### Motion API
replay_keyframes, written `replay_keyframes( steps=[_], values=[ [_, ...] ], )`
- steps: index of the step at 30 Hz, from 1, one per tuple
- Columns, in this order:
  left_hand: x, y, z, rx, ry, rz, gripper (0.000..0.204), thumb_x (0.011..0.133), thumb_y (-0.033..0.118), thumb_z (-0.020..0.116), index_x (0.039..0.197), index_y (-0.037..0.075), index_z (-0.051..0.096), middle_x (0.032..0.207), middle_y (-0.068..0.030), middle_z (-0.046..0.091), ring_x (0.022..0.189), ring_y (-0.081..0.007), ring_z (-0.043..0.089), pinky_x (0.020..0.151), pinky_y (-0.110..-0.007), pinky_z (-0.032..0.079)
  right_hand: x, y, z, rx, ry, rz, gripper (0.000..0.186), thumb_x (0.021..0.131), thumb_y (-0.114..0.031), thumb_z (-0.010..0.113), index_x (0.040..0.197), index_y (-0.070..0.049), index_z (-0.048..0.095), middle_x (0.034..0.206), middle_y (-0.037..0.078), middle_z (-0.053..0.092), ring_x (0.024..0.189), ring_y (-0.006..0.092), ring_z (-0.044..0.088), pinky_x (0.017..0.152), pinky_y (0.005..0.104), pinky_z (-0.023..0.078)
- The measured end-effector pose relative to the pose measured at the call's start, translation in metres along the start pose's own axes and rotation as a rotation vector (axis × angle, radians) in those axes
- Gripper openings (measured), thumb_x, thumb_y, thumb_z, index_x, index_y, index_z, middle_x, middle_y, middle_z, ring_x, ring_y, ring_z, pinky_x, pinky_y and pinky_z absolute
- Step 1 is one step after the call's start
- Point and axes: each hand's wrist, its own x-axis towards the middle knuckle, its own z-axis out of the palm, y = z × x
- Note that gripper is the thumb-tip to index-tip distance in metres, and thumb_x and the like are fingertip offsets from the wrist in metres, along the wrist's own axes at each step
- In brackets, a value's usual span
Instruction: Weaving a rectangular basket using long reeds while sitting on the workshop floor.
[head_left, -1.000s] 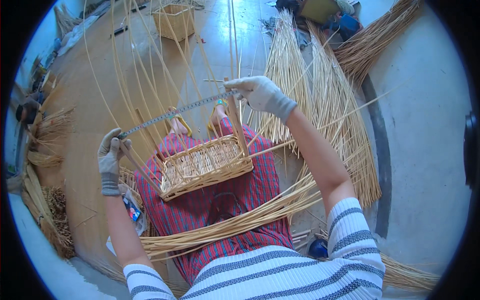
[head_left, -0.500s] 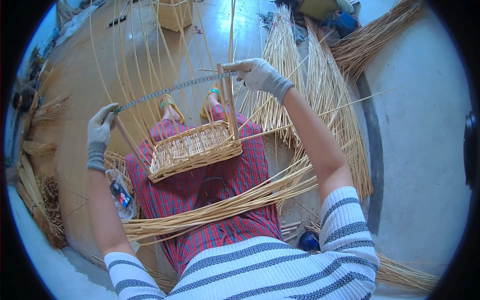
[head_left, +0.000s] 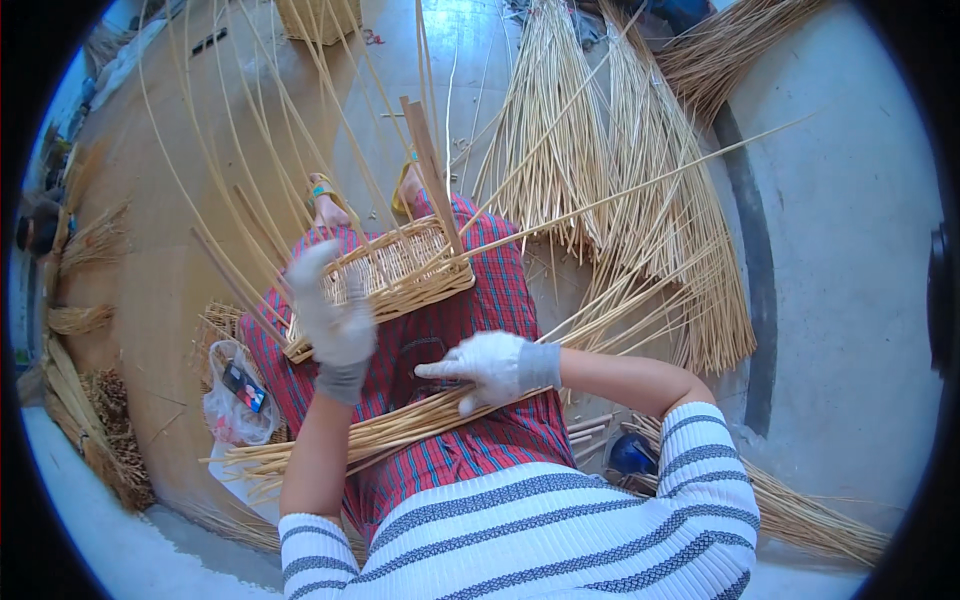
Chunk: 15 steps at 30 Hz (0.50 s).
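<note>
A half-woven wicker basket (head_left: 400, 262) rests tilted across my knees, with tall rods rising from its far and left sides. Flat wooden stakes stand at its corners, one of them a broad stake (head_left: 432, 175) at the right. My left hand (head_left: 335, 310), gloved and blurred by motion, is raised over the basket's near left side, fingers apart. Lower down, my right hand (head_left: 490, 368) hovers over or touches a bundle of peeled rods (head_left: 400, 425) on my lap. Its index finger points left and its thumb is spread. I cannot see the tape measure.
Large sheaves of pale rods (head_left: 560, 140) lie on the floor ahead to the right. A clear plastic bag (head_left: 240, 410) with a dark packet sits left of my lap. A blue round object (head_left: 632, 455) is by my right hip. A woven box (head_left: 320, 18) stands farther off.
The tape measure stretched between my hands across the stakes is gone from view. Both hands have come back toward my lap, the left moving right. The basket has shifted slightly left.
</note>
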Motion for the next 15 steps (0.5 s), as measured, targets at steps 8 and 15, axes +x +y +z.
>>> replay_keyframes(
  steps=[8, 15],
  values=[
    [-0.032, 0.0, 0.087, 0.334, -0.613, 0.157, 0.095, 0.074, 0.026, 0.08, 0.153, 0.007, 0.03, 0.126, -0.0141, 0.058, 0.108, -0.0315, 0.061, 0.088, -0.042, 0.051, -0.002, 0.149, -0.165, -0.793, 0.899, 0.128, 0.035, 0.09, -0.035, 0.066, 0.119, -0.015, 0.068, 0.11, 0.008, 0.071, 0.098, 0.0288, 0.068, 0.091, 0.0427, 0.051],
    [-0.039, -0.006, 0.091, 0.318, -0.509, 0.192, 0.105, 0.072, 0.034, 0.082, 0.155, 0.006, 0.025, 0.106, -0.0096, 0.067, 0.09, -0.0291, 0.066, 0.076, -0.041, 0.052, -0.033, 0.2, -0.101, -0.393, 0.323, 0.632, 0.056, 0.094, -0.064, 0.045, 0.106, -0.017, 0.074, 0.094, 0.012, 0.073, 0.093, 0.0303, 0.069, 0.085, 0.0436, 0.05]
  ],
)
